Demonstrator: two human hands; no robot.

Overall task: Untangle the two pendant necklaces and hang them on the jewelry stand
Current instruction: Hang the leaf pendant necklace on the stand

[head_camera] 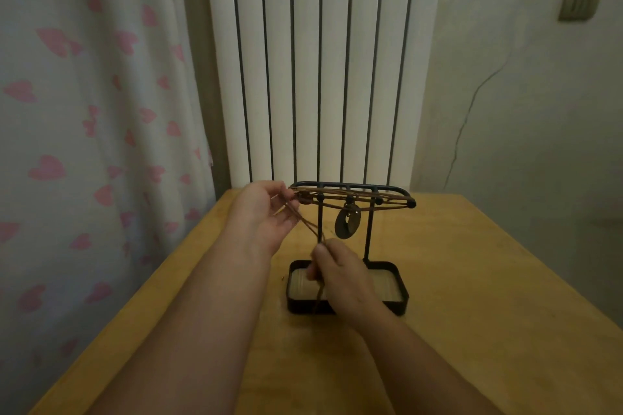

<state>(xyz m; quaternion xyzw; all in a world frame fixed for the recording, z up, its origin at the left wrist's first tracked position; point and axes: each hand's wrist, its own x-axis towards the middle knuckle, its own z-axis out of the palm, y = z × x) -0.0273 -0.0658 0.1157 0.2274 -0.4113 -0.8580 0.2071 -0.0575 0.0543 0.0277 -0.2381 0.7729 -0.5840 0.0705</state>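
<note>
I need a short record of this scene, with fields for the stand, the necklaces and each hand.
stand: black metal jewelry stand with tray base, upright on light wooden table
hung necklace: dark round pendant dangles under the top rack, brown cord along the rack
left hand: pinches a loose cord strand at the rack's left end
right hand: grips that strand above the tray

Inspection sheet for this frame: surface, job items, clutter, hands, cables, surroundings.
Surface: light wooden table.
Job's things: black jewelry stand upright; brown cord strung over its top rack; round pendant hanging below rack.
Clutter: nothing seen.
Hands: left hand holds cord at rack's left end; right hand pinches cord above base tray.
Cables: nothing seen.
Surroundings: radiator, heart-print curtain, cracked wall.
</note>
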